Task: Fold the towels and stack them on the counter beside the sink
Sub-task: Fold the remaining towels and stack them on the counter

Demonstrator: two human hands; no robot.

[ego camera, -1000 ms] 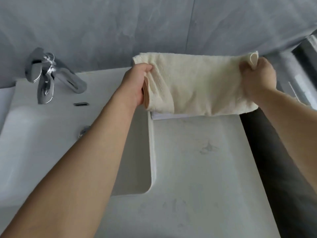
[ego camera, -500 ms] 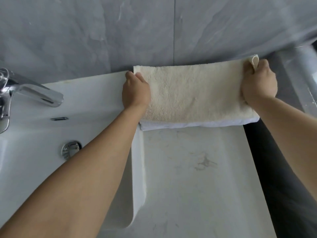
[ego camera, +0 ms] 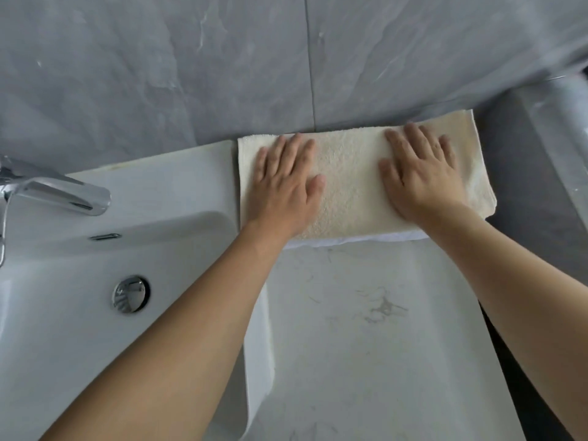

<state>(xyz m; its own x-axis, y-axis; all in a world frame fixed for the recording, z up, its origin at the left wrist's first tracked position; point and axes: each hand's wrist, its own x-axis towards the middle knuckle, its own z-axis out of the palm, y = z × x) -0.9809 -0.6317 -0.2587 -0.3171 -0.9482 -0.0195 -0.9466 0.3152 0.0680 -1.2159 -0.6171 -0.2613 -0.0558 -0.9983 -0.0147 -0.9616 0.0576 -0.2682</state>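
Note:
A folded cream towel lies flat at the back of the marble counter, against the grey wall and just right of the sink. Under its front edge a strip of a white towel shows. My left hand presses flat on the cream towel's left half, fingers straight and spread. My right hand presses flat on its right half in the same way. Neither hand holds anything.
The white sink with its chrome drain fills the left side, and a chrome tap juts out at the far left. The counter's right edge drops to a dark floor.
Both hands let go of the cream towel's corners after laying it on the white towel, and now lie flat on top of it.

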